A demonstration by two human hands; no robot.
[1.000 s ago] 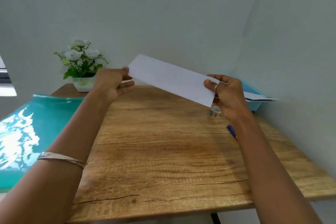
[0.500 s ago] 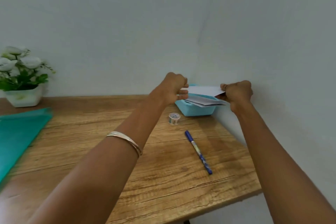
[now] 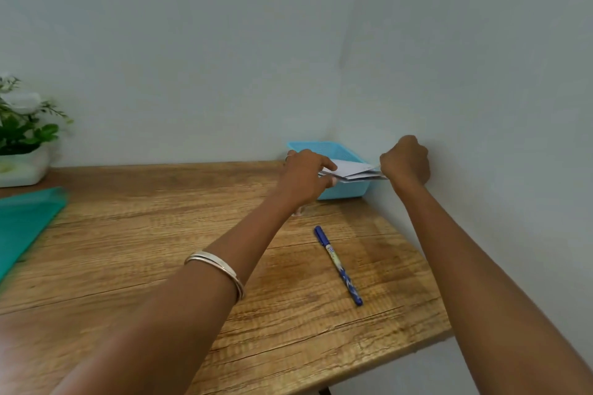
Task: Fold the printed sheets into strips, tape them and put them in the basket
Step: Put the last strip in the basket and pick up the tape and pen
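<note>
Both arms reach to the far right corner of the table [image 3: 224, 314], where it meets the two walls.

Basket [image 3: 340, 151]: light blue, mesh-walled, sits on the table in that far right corner, against the right wall.

Strips [image 3: 353, 170]: white folded paper, several layered, lying across the top of the basket, ends sticking past its right rim. How many, cannot tell. Tape on them not visible.

Left hand [image 3: 305, 175]: at the left end of the strips, over the basket's near left corner. Thumb and fingers curled around the paper's end, pinching it. A ring shows on one finger. Two thin metal bangles [image 3: 221, 269] on the left forearm.

Right hand [image 3: 406, 159]: at the right end of the strips, beside the right wall. Seen from the back, knuckles up, fingers clenched; the paper's end runs into the fist, so it appears to grasp the strips, fingertips hidden.

Pen [image 3: 338, 264]: blue, capped, lying on the table near the right edge, nearer than the basket, cap end pointing toward the basket.

Small object just under the left wrist, near the basket: mostly hidden, cannot identify.

Plant [image 3: 22, 125]: white flowers, white pot, far left edge of the table at the back wall.

Teal folder [image 3: 25, 218]: on the left edge of the table, nearer than the plant, partly out of frame.
</note>
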